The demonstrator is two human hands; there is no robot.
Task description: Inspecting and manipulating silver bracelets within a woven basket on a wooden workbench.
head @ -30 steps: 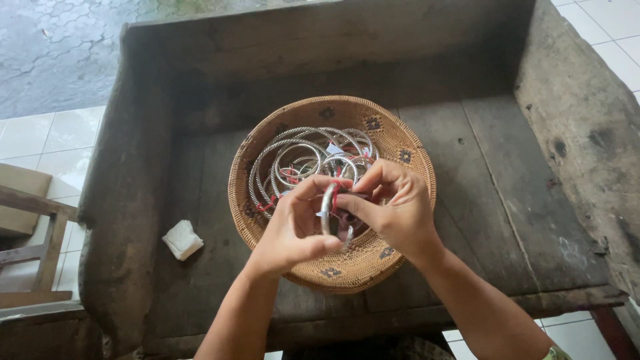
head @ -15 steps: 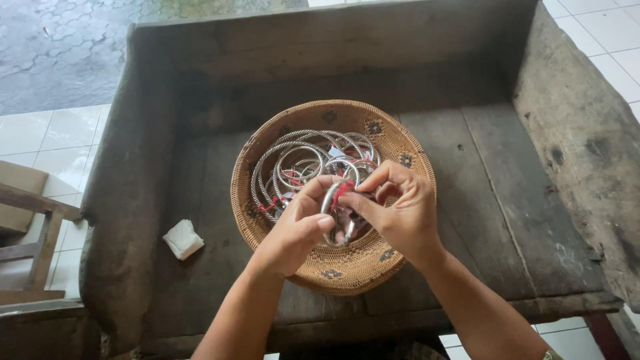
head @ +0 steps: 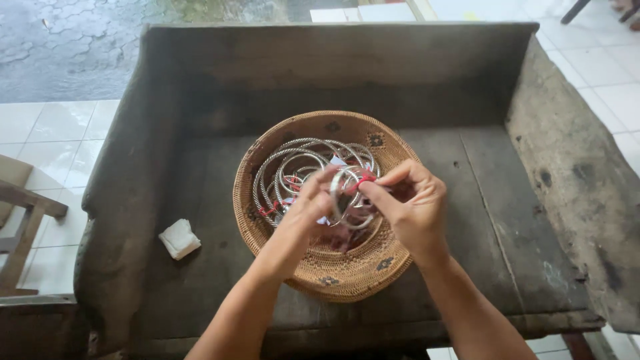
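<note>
A round woven basket (head: 347, 270) sits on a dark wooden bench seat (head: 480, 220). Several twisted silver rings (head: 293, 163) with red thread lie inside it. Over the basket, my left hand (head: 300, 217) and my right hand (head: 410, 207) hold one silver bangle (head: 348, 200) between them. My left fingers pinch its left side. My right thumb and forefinger grip the red thread tied at its top right. The bangle's face is turned up towards me.
A crumpled white tissue (head: 179, 239) lies on the seat left of the basket. The bench has a tall back (head: 333, 60) and thick side arms (head: 127, 187). White floor tiles and a wooden chair frame (head: 23, 227) are at the left.
The bangle has turned from edge-on to nearly face-on and risen a little. Both hands have shifted up and further over the basket. The view has tilted down slightly.
</note>
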